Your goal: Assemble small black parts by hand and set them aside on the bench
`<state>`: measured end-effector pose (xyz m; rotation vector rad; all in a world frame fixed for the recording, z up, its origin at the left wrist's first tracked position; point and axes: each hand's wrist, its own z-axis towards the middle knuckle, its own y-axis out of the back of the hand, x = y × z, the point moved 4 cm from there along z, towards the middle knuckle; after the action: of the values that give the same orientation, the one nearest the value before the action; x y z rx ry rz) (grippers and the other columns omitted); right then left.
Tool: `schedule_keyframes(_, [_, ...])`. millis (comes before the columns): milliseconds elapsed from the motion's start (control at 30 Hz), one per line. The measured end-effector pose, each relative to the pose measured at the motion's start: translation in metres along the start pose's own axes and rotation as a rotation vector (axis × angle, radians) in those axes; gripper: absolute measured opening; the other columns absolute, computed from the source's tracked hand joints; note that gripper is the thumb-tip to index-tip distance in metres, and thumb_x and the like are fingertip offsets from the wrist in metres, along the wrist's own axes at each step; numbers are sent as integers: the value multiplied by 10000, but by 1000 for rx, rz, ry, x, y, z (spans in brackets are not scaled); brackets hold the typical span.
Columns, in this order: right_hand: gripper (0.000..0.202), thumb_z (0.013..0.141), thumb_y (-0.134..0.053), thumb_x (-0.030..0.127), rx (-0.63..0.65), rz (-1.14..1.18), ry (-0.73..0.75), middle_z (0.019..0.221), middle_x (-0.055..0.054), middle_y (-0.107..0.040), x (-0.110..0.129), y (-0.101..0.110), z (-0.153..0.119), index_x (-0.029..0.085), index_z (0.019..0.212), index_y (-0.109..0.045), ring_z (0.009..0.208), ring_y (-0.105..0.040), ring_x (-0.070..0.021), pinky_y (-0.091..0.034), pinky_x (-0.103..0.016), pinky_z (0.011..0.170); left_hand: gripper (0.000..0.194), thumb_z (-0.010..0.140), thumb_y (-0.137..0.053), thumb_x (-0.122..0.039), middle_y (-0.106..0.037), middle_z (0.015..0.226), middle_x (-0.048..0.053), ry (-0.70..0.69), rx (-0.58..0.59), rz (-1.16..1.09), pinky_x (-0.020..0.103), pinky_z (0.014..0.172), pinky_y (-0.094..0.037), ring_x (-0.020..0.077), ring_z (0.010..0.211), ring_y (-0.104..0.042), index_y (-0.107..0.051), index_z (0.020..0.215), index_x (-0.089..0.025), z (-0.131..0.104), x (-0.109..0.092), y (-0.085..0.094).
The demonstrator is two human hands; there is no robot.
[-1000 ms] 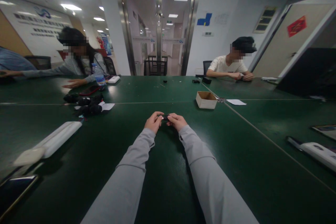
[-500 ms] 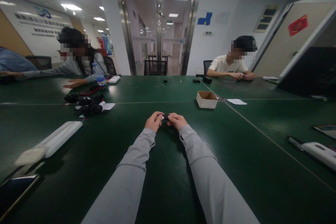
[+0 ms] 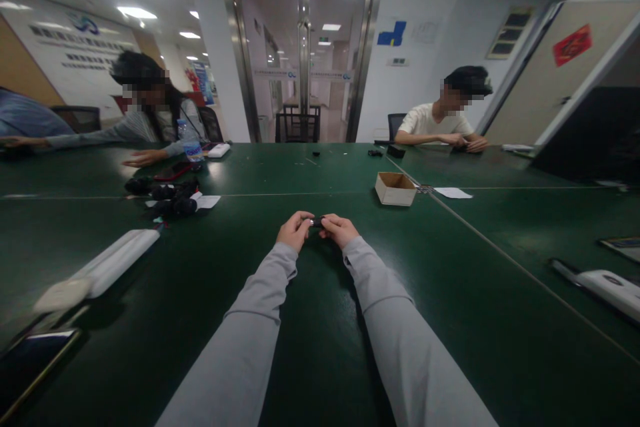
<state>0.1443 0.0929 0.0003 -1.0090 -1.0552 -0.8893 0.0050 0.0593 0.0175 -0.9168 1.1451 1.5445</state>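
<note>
Just beyond the middle of the green table, a small black-and-silver object (image 3: 316,222) is held between my two hands. My left hand (image 3: 294,231) pinches its silver end from the left. Its black end sits in the closed fingers of my right hand (image 3: 339,231). The fingertips cover much of the object, and it is too small for me to tell its exact kind. Both forearms, in light grey sleeves, reach forward over the green table (image 3: 320,320).
An open box (image 3: 395,189) stands ahead on the right, near a white paper (image 3: 453,193). To the left lie black items (image 3: 173,199), a long white device (image 3: 117,260) and a phone (image 3: 37,363). Farther off, a water bottle (image 3: 189,141) stands by a seated person; another person sits at the right.
My hands and the small object stay nearly in place, and both grips look the same. The view has shifted very slightly. At the right, the co-worker's hands have moved a little.
</note>
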Motion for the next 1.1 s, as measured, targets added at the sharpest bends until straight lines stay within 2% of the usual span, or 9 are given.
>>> schedule_keyframes(67, [439, 461, -782, 497, -1, 0, 3, 884, -47, -502, 1, 0, 0, 116, 631, -646, 500, -515, -72, -463, -239, 478, 244, 771, -442, -333, -446, 500, -43, 7, 10, -1, 168, 394, -335, 73, 413, -407, -568, 926, -193, 0, 0, 0])
schedule_keyframes(233, [461, 447, -781, 517, -10, -6, -7, 892, -45, -496, 2, -1, -1, 114, 626, -649, 511, -526, -79, -458, -233, 476, 301, 699, -530, -268, -522, 764, -14, 5, -6, -4, 172, 404, -375, 54, 462, -452, -545, 995, -214, -1, -2, 2])
schedule_keyframes(500, [452, 471, -771, 518, 3, -26, 11, 898, -50, -514, 3, -2, -2, 118, 645, -652, 510, -522, -80, -455, -238, 478, 244, 781, -445, -330, -463, 516, -43, -25, -10, 13, 168, 407, -351, 66, 405, -416, -563, 943, -191, 0, -1, 0])
schedule_keyframes(700, [440, 493, -761, 506, 1, -50, 13, 901, -60, -529, 3, -1, -2, 111, 647, -641, 500, -516, -72, -447, -229, 470, 277, 716, -515, -252, -525, 704, -22, -6, 2, -21, 163, 412, -373, 50, 441, -451, -549, 987, -205, -1, -2, 1])
schedule_keyframes(800, [441, 483, -765, 505, -1, -41, 9, 885, -55, -538, 4, -2, -2, 112, 640, -640, 494, -522, -73, -449, -228, 469, 276, 718, -509, -251, -512, 696, -21, -5, 10, -20, 164, 413, -378, 55, 452, -454, -546, 987, -200, -1, -1, 1])
schedule_keyframes(900, [450, 449, -784, 495, -12, 2, -10, 805, -41, -564, 3, -2, -2, 115, 637, -633, 487, -529, -83, -456, -226, 475, 286, 718, -516, -268, -512, 694, -14, -16, 22, -11, 167, 429, -383, 69, 492, -465, -545, 993, -194, -1, 0, 0])
schedule_keyframes(1033, [460, 425, -812, 445, -36, 69, -86, 593, -33, -575, 1, -1, -3, 107, 670, -617, 499, -554, -119, -469, -224, 493, 282, 684, -573, -257, -559, 776, 13, -130, -2, 37, 173, 489, -388, 61, 522, -449, -574, 952, -166, -2, -2, -1])
schedule_keyframes(1100, [444, 438, -814, 416, -59, 87, -107, 555, -37, -575, 0, 0, -4, 110, 678, -598, 499, -559, -129, -467, -221, 477, 277, 691, -578, -276, -570, 778, 22, -170, -27, 46, 178, 504, -384, 62, 524, -446, -585, 941, -156, -2, -3, -2])
